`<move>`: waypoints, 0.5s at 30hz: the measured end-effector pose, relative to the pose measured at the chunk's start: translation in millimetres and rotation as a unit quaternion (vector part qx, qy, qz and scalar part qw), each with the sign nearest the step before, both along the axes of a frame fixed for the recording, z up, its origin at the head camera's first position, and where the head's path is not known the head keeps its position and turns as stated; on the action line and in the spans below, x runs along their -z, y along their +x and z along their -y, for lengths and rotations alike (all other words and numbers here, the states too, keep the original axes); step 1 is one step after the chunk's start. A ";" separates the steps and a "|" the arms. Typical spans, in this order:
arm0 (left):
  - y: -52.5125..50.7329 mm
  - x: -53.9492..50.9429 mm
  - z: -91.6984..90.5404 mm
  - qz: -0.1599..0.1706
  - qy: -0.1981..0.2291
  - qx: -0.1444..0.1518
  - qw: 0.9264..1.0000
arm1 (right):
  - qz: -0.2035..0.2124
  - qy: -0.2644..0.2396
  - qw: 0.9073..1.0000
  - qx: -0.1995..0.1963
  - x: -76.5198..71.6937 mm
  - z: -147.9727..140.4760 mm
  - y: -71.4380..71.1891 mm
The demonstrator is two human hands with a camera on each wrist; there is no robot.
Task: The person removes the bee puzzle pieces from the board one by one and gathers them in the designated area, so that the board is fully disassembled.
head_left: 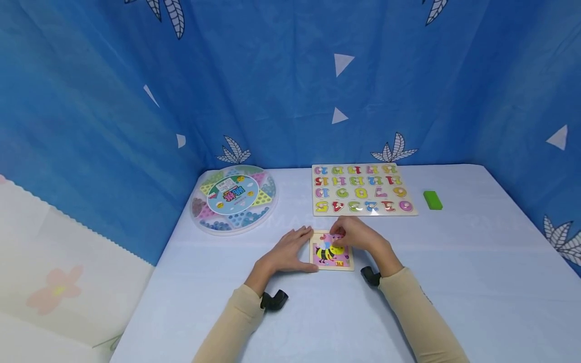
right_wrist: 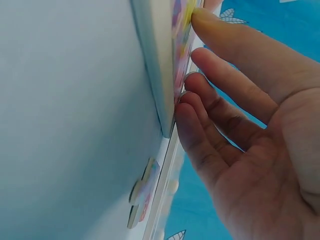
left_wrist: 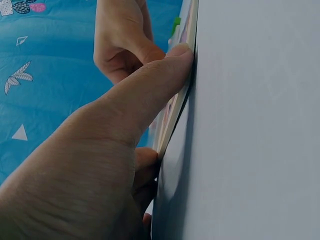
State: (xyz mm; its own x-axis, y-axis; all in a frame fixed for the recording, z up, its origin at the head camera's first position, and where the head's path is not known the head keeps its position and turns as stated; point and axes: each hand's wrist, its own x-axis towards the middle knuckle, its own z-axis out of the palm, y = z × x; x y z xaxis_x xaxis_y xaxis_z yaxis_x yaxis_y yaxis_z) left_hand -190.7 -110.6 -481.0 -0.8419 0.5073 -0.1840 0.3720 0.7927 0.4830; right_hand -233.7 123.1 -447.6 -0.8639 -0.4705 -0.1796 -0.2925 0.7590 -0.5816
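Observation:
A small square bee puzzle (head_left: 325, 253) in a pale wooden frame lies on the white tabletop. My left hand (head_left: 287, 253) holds it along the left side, the thumb at the near corner and the fingers at the far one. My right hand (head_left: 358, 234) reaches over its upper right; in the right wrist view the thumb touches a yellow part of the picture and the other fingertips rest near the face, spread apart. No piece shows between them. A loose jigsaw piece (right_wrist: 144, 194) lies on the table beside the puzzle, hidden in the head view.
Behind the hands lies a wooden number board (head_left: 360, 197), with a green block (head_left: 433, 200) to its right. A round clear case (head_left: 233, 199) of coloured beads stands at the back left. Blue cloth (head_left: 290, 85) hangs behind the table.

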 end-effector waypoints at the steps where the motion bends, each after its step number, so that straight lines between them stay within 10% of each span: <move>1: 0.1 -0.2 0.2 0.001 0.000 0.000 1.000 | -0.002 0.001 1.000 -0.001 0.1 0.2 0.4; 15: -0.5 1.6 -0.2 0.008 0.005 -0.004 1.000 | -0.010 0.013 1.000 0.000 -0.9 1.0 1.5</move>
State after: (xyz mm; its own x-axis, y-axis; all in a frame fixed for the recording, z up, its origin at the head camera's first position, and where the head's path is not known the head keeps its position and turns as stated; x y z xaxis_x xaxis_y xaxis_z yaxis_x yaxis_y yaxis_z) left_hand -191.1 -110.4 -482.6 -0.8423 0.5031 -0.1933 0.3583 0.7907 0.4964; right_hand -232.2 122.0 -446.7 -0.8677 -0.4653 -0.1748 -0.3030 0.7739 -0.5561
